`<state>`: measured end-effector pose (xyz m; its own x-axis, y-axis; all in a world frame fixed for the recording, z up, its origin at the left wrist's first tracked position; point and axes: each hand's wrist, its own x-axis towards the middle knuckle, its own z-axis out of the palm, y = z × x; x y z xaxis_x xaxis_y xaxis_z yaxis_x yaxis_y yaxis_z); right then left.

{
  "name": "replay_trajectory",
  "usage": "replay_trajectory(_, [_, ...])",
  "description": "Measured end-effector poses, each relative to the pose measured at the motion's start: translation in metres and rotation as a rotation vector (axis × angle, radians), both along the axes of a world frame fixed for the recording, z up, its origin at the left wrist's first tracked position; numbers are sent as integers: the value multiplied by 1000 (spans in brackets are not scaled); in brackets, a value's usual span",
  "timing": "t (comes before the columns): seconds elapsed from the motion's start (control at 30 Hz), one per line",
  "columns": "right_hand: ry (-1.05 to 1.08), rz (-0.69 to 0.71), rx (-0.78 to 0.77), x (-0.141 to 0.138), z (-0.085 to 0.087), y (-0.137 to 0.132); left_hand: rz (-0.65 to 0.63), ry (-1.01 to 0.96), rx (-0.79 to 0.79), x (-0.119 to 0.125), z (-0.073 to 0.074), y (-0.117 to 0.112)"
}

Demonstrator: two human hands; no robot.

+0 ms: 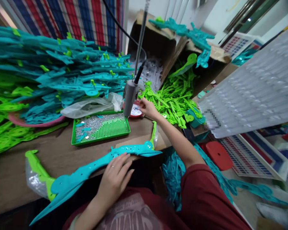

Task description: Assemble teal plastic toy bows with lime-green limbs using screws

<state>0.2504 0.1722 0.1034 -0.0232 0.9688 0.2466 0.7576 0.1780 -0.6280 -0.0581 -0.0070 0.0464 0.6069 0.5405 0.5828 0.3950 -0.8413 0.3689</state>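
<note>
A long teal plastic part shaped like a toy bow [86,167] lies along the near table edge, with a lime-green arm [39,169] and clear plastic piece at its left end. At its right end stands another lime-green arm [154,135]. My left hand [116,174] rests on the teal body, fingers stretched out and lying over it. My right hand [147,108] reaches forward to a small red round basket [136,113] holding small white pieces. Its fingers are pinched together at the basket's rim; whatever is between them is too small to make out.
A grey electric screwdriver [130,95] hangs over a green tray [100,127] of small metal screws. Teal parts [74,70] are piled at left, lime-green parts [177,99] spill from a cardboard box [206,70]. A red stool [219,156] stands at right.
</note>
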Motion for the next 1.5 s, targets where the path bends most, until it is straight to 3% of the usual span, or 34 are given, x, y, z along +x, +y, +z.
replay_trajectory(0.13, [118,75,-108,-17,-6,-74,108,69,32,-29,-11,5])
replay_trajectory(0.2, [266,191,-168,-31,-14,-109,134,122,71,-35,-21,6])
replay_trajectory(0.3, [293,358,-131,-49,-28,-137,179,151,144,-35,-33,7])
replay_trajectory(0.43, [306,409,-179,-54,-38,-136,206,133,203,-29,-41,7])
replay_trajectory(0.63, [230,743,-196,-41,-33,-121,251,47,234,-24,-47,7])
replay_trajectory(0.83, [92,818,-193,-39,-32,-117,285,54,242,-22,-53,6])
replay_trajectory(1.03, [120,809,-203,-37,-31,-117,303,55,232,-22,-57,6])
replay_trajectory(1.33, [-164,829,-81,-50,-41,-116,287,63,256,-21,-56,5])
replay_trajectory(1.43, [-223,784,-75,-50,-36,-119,244,106,292,-25,-45,8])
replay_trajectory(1.5, [-186,695,-94,-43,-19,-130,201,142,329,-30,-28,14])
